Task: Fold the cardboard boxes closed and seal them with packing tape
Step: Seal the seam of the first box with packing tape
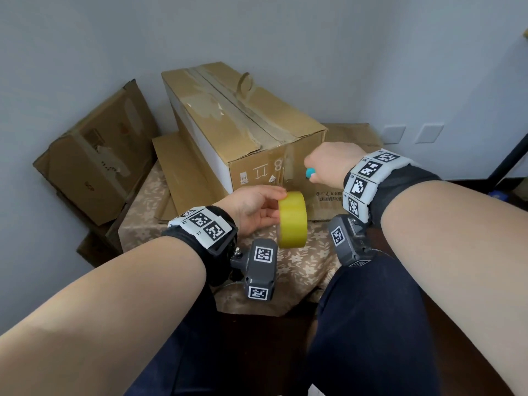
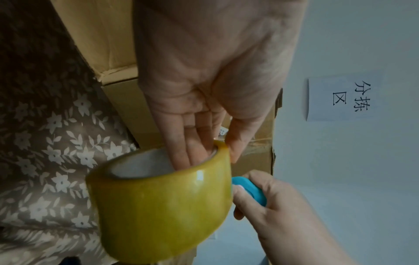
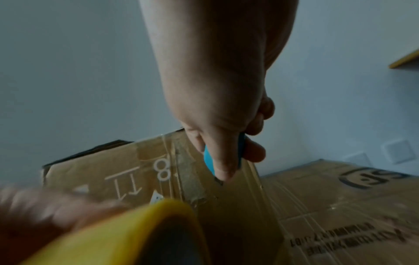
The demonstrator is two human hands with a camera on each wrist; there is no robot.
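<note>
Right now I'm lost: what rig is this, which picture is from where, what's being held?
No robot: a person wearing one head camera and one camera on each wrist. The big picture looks down from the head; the others look along each hand. The left hand has a grip on a yellow tape roll, fingers through its core. The right hand holds a small blue cutter against the end of the long cardboard box, where clear tape runs. The box rests on flattened cardboard over a floral cloth.

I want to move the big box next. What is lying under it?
Under the big box lie flattened cardboard sheets on a flowered cloth. The box hides what lies beneath its middle.
</note>
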